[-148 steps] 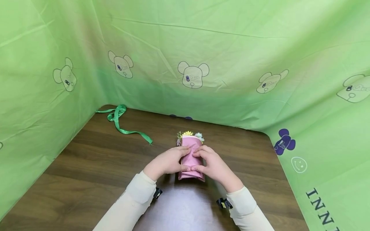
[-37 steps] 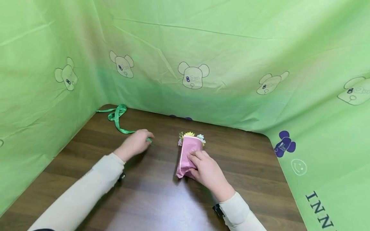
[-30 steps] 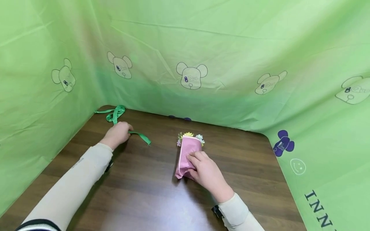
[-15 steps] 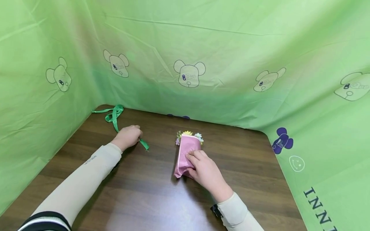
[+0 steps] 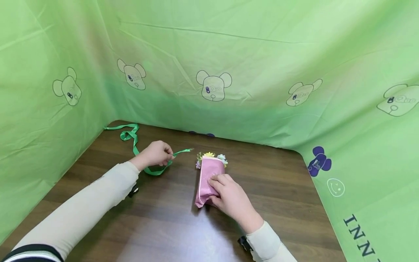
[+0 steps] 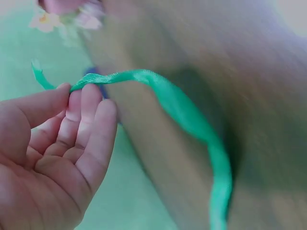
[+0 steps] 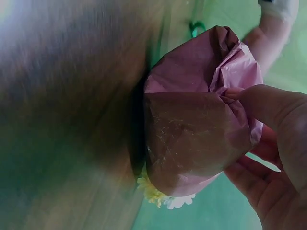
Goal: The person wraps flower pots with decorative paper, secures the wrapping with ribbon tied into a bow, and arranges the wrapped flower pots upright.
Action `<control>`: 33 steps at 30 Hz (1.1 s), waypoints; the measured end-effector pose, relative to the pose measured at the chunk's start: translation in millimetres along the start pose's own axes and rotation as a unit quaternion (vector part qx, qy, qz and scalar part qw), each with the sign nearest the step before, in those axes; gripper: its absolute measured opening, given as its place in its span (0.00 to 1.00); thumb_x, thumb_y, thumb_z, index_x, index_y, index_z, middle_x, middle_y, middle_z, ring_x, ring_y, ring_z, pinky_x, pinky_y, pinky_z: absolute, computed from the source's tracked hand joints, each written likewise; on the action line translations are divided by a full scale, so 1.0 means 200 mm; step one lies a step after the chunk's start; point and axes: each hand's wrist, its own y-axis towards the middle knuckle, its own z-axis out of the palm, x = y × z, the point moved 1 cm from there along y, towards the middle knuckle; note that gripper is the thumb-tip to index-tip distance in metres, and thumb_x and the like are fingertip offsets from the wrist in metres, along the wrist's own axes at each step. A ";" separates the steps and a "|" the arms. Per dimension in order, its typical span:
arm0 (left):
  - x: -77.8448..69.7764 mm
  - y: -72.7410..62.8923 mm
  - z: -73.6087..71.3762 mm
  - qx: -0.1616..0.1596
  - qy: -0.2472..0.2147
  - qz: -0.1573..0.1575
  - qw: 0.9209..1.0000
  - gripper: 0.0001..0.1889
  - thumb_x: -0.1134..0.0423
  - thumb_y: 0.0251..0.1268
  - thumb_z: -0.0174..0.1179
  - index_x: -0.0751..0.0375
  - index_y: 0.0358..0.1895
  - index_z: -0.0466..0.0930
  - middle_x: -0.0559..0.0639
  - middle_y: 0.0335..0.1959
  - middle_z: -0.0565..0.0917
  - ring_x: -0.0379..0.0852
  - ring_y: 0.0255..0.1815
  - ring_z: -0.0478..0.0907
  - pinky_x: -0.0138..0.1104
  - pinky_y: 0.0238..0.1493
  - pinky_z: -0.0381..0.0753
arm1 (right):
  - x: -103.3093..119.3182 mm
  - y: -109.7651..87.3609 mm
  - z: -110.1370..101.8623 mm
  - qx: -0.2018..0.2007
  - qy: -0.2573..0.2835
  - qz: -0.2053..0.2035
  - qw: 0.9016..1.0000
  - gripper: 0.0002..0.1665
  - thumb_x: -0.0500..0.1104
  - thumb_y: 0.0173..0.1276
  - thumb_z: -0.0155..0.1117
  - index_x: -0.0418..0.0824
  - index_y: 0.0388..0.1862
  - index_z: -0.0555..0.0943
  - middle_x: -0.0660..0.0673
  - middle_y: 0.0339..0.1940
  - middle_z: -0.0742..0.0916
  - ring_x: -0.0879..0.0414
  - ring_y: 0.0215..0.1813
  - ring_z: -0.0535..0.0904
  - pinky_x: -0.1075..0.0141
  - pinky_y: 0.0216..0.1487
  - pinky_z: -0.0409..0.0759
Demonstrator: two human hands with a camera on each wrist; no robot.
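Note:
A small bouquet in pink wrapping paper (image 5: 209, 174) lies mid-table, its yellow, white and purple flowers (image 5: 209, 155) peeking out at the far end. My right hand (image 5: 230, 198) pinches the paper near its lower part; the right wrist view shows the thumb pressed into creased paper (image 7: 192, 129). Left of the bouquet, my left hand (image 5: 156, 153) pinches a green satin ribbon (image 5: 157, 172) close to one end. In the left wrist view, thumb and fingertips grip the ribbon (image 6: 182, 108), and its short tail sticks out past them.
The rest of the ribbon trails in loops to the table's back left corner. A dark wood-grain table (image 5: 157, 225) lies under everything. Green cloth (image 5: 255, 58) printed with bear heads walls in the back and both sides.
The left hand let go of the bouquet, reached left, took the ribbon and has drawn its end toward the bouquet. The right hand has kept hold of the paper, which is turned slightly.

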 end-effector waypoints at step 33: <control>-1.19 0.46 0.19 0.007 0.064 0.114 0.991 0.19 0.67 0.71 0.57 0.53 0.20 0.65 0.44 0.18 0.74 0.48 0.27 0.88 0.30 0.27 0.81 | 0.11 -0.03 0.00 -0.005 0.007 -0.011 1.000 0.30 0.43 0.49 0.79 0.43 0.55 0.86 0.53 0.52 0.85 0.55 0.51 0.80 0.62 0.51 0.82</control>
